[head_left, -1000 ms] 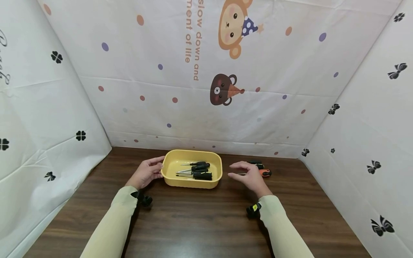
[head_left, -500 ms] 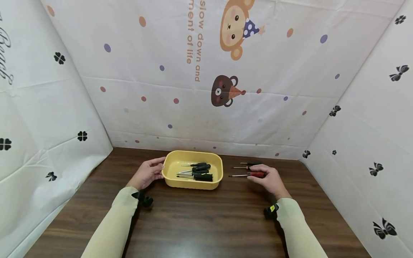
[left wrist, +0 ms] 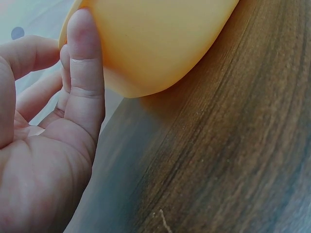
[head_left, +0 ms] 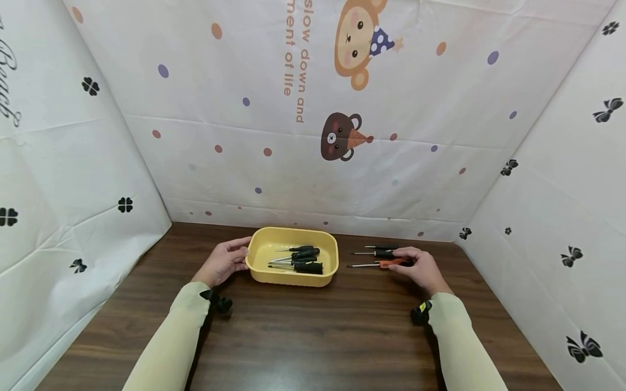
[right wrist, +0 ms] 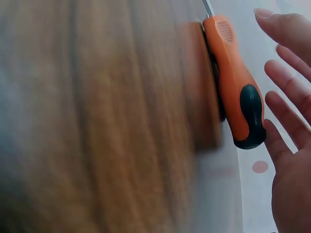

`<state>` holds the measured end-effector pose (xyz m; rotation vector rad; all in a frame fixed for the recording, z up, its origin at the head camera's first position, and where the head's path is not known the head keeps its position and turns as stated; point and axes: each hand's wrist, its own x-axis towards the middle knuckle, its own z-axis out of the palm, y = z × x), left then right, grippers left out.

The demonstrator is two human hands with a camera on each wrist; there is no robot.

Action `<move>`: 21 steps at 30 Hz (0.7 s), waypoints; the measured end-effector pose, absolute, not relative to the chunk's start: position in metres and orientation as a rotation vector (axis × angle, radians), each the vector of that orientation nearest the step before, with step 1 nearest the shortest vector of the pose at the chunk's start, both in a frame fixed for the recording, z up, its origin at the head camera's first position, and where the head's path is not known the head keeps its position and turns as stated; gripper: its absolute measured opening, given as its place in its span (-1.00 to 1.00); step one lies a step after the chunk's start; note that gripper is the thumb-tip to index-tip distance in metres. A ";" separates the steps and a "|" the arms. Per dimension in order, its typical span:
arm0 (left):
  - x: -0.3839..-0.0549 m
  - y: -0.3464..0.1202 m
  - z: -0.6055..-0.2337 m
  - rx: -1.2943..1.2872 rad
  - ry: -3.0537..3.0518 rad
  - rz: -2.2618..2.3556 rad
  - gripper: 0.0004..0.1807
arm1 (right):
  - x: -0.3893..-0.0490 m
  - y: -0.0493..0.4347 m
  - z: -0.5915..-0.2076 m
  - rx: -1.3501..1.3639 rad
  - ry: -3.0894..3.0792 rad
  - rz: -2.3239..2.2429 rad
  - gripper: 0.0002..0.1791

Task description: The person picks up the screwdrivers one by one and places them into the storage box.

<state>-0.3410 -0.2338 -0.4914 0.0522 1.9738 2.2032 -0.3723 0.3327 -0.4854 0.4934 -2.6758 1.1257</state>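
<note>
In the head view my left hand (head_left: 224, 262) holds the left end of a yellow plastic bin (head_left: 292, 278). Its thumb lies at the rim, while other fingers (left wrist: 83, 73) rest along the outer wall in the left wrist view. Several black-handled screwdrivers (head_left: 307, 267) lie inside the bin. To its right, my right hand (head_left: 419, 268) hovers round the handle end of an orange-and-black screwdriver (head_left: 386, 264). The right wrist view shows its fingers (right wrist: 284, 80) spread beside that screwdriver's handle, with gaps between. The handle's end is partly hidden from the head camera.
Two black-handled screwdrivers lie just behind the orange one, the nearer screwdriver (head_left: 383, 253) partly covered by my fingers. All rest on a dark wooden table (head_left: 303, 336). White patterned cloth (head_left: 283, 174) walls stand at the back and both sides.
My right hand has moved right, from over the screwdriver shafts to the handle ends, uncovering the shafts. The left hand and bin stay in place; the head view shifts slightly.
</note>
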 end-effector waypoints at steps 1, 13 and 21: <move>-0.341 -0.234 -0.491 0.060 1.970 2.205 -0.38 | -0.373 0.334 -0.485 0.488 -2.694 1.115 -0.48; -0.342 -0.235 -0.491 0.091 1.956 2.201 -0.36 | -0.382 0.343 -0.485 0.452 -2.819 1.112 -0.58; -0.341 -0.235 -0.491 0.073 1.955 2.205 -0.37 | -0.387 0.342 -0.486 0.440 -2.871 1.056 -0.59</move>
